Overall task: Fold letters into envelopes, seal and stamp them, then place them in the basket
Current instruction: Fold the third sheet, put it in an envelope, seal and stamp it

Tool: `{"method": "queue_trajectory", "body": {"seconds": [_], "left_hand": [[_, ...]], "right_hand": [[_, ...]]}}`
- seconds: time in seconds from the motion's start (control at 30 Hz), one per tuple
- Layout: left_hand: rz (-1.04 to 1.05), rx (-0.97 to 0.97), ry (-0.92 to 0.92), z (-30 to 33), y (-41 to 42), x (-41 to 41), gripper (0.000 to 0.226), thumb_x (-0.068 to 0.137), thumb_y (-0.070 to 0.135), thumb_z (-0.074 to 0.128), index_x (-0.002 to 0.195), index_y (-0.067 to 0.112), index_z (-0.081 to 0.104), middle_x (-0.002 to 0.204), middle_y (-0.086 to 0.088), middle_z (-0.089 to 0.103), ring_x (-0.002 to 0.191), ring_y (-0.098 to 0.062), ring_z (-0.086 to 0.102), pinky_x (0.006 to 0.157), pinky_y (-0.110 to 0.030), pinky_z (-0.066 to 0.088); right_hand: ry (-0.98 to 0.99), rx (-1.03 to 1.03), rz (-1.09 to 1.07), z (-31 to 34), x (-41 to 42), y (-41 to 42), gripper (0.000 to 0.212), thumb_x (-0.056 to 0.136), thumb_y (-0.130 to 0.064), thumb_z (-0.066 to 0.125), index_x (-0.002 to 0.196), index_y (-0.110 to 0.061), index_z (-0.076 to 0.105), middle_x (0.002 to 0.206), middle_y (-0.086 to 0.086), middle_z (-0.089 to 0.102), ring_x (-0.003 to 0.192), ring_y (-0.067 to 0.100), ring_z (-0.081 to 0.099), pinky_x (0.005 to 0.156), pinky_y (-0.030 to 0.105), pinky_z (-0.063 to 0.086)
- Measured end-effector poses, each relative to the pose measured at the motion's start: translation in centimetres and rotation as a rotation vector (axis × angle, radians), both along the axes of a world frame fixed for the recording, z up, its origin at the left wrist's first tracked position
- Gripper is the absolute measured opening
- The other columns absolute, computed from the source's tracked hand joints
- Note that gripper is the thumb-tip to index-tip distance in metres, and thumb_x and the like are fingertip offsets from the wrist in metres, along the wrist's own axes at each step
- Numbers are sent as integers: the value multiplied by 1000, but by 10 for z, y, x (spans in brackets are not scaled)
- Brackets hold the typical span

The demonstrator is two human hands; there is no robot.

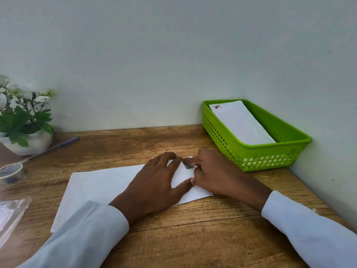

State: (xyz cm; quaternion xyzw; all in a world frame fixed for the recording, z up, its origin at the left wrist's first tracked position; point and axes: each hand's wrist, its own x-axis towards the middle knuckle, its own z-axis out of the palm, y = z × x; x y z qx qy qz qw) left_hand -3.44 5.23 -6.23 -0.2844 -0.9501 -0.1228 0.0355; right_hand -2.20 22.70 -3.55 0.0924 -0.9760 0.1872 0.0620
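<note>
The envelope (108, 182) lay flat on the desk (212, 229) because your left hand (154, 182) pinned it with spread fingers while your right hand (210, 171) pressed the stamp (187, 166) onto its corner.

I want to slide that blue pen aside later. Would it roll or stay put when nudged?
The blue pen looks slim and round, so it would probably roll sideways. Its tip lies near the tape roll, which might stop it. It looks light and stiff.

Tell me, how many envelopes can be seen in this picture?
2: one envelope on the table under both hands, one stamped envelope in the basket at the wall. More may lie hidden beneath it.
</note>
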Motion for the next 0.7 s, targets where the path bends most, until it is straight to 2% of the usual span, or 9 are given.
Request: {"method": "queue_trajectory", "body": {"seconds": [0.1,0.17,0.23,0.33,0.43,0.53,0.63,0.7], "left_hand": [[18,-50,-1,2,1,2,82,88,76,20,154,28,16,160,9,17,145,-12,19,116,-27,16],[41,-70,-10,4,2,3,82,90,74,23,155,24,16,161,7,16,146,-13,16,118,-29,12],[72,-87,-9,4,2,3,90,86,79,18,155,22,17,161,6,17,146,-14,16,121,-36,10],[89,-91,2,2,2,2,89,86,79,19,154,21,19,160,5,19,146,-15,18,122,-43,14],[108,-78,53,3,3,2,90,81,77,16,152,23,25,157,6,25,142,-16,25,118,-38,22],[145,-67,77,4,3,1,92,75,81,19,149,28,31,151,7,32,135,-16,30,112,-38,28],[212,-56,23,11,2,-6,90,71,89,38,141,32,42,142,7,41,131,-17,35,106,-41,31],[249,39,-90,18,-4,-15,78,69,81,57,131,34,53,133,9,50,125,-16,45,103,-40,37]], "right_hand": [[48,54,-29,-2,-1,-1,46,88,-30,58,132,-21,61,108,1,56,101,21,60,75,28,46],[64,103,3,0,2,-1,44,92,-30,57,134,-19,60,115,5,57,106,23,59,75,27,41],[75,172,61,2,8,0,42,95,-32,53,134,-20,60,112,5,53,104,24,57,73,26,37],[57,220,103,2,16,2,39,96,-29,46,132,-23,59,103,2,47,97,22,55,66,24,35],[8,167,44,3,21,2,41,95,-26,46,134,-23,56,117,5,53,108,25,58,72,26,38],[49,261,-3,4,26,-6,39,94,-22,47,131,-14,58,121,4,49,106,26,58,72,32,44],[23,314,-10,8,31,-13,36,95,-22,47,127,-12,60,125,5,46,107,27,57,74,35,46],[36,325,-8,8,33,-14,38,96,-23,46,130,-12,59,126,4,46,105,27,57,75,36,46]]}}
